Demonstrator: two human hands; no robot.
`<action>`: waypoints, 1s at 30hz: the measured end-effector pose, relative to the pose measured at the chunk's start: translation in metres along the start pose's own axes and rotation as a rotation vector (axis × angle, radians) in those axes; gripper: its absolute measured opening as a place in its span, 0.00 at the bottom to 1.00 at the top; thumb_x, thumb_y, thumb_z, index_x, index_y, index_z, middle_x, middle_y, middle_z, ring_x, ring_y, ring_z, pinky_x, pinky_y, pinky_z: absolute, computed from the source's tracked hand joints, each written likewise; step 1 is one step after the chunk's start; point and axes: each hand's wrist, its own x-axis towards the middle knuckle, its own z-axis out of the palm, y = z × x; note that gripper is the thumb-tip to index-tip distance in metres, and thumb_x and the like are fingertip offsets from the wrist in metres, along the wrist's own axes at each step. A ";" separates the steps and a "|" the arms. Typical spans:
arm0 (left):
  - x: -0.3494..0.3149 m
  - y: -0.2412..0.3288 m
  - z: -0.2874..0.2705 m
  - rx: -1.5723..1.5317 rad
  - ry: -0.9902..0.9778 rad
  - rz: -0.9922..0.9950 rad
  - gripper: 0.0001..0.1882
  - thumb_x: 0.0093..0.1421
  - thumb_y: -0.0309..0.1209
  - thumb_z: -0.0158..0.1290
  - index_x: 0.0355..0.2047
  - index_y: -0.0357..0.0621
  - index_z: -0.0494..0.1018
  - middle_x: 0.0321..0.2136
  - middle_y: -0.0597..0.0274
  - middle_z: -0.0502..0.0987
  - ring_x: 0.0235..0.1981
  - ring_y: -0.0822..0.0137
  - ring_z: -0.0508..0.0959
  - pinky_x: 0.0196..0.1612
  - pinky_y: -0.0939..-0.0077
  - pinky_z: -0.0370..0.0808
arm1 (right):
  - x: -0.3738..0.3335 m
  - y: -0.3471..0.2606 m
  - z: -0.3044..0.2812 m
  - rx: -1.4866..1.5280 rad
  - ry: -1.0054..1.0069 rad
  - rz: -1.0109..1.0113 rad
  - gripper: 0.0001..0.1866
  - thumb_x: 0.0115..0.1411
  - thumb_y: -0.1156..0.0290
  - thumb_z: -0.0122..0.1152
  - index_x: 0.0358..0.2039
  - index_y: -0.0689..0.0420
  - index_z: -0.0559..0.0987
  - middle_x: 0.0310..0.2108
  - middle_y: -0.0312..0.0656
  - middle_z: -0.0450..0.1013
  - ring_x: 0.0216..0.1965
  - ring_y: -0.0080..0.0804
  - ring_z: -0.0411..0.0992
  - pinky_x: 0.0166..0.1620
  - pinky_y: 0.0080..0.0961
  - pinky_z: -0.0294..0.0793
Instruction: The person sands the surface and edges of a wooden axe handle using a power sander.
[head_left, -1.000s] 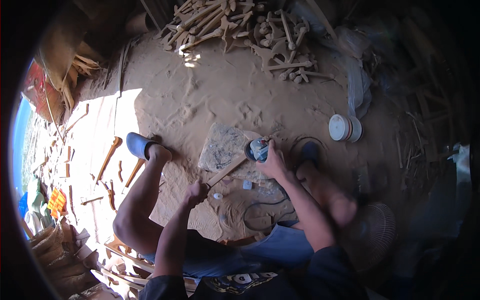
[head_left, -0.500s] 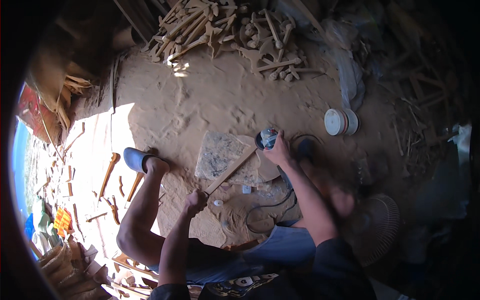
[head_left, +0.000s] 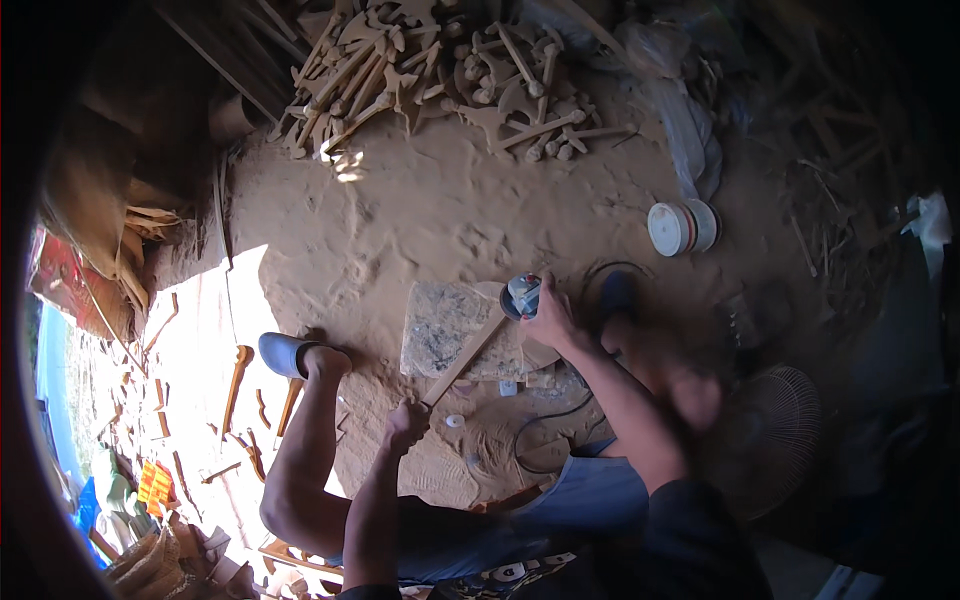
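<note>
My left hand (head_left: 408, 424) is closed round the near end of a long, flat wooden piece (head_left: 465, 358). The piece slants away to the right across a pale, dark-stained slab (head_left: 430, 325) on the sandy ground. In my right hand (head_left: 552, 320) is a small power tool with a round dark disc, which looks like an angle grinder (head_left: 523, 295). Its disc lies over the far end of the wooden piece; whether they touch is hard to see. A dark cord (head_left: 540, 416) curves over the ground below my right forearm.
A heap of shaped wooden parts (head_left: 380, 75) lies at the far side. To the right are a white tub (head_left: 672, 229) and a round wire fan guard (head_left: 790, 430). My blue-clogged foot (head_left: 285, 353) is left of the slab. Wooden pieces (head_left: 236, 385) lie in the sunlight.
The whole view has shifted slightly. My right hand has brought the grinder a little to the left, over the wooden piece's far end. My left hand keeps its hold.
</note>
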 end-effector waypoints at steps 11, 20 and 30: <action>-0.002 0.007 0.010 0.039 -0.195 -0.143 0.18 0.70 0.48 0.50 0.31 0.48 0.72 0.17 0.66 0.73 0.13 0.71 0.69 0.14 0.74 0.63 | -0.020 0.039 -0.054 0.168 0.306 0.032 0.46 0.48 0.61 0.74 0.61 0.72 0.61 0.46 0.64 0.77 0.48 0.58 0.79 0.50 0.44 0.79; -0.014 0.062 0.076 0.088 -0.258 0.070 0.27 0.65 0.40 0.61 0.59 0.37 0.71 0.34 0.52 0.81 0.18 0.68 0.73 0.18 0.69 0.69 | -0.082 0.016 -0.154 0.842 0.124 0.041 0.30 0.55 0.57 0.74 0.52 0.58 0.72 0.39 0.44 0.79 0.41 0.35 0.80 0.43 0.36 0.80; -0.049 0.054 0.072 0.146 -0.119 0.618 0.28 0.57 0.32 0.68 0.50 0.39 0.64 0.36 0.56 0.77 0.32 0.65 0.81 0.28 0.68 0.78 | -0.122 0.015 -0.161 1.916 -0.102 -0.206 0.27 0.62 0.55 0.66 0.56 0.55 0.71 0.40 0.46 0.75 0.39 0.43 0.76 0.45 0.42 0.79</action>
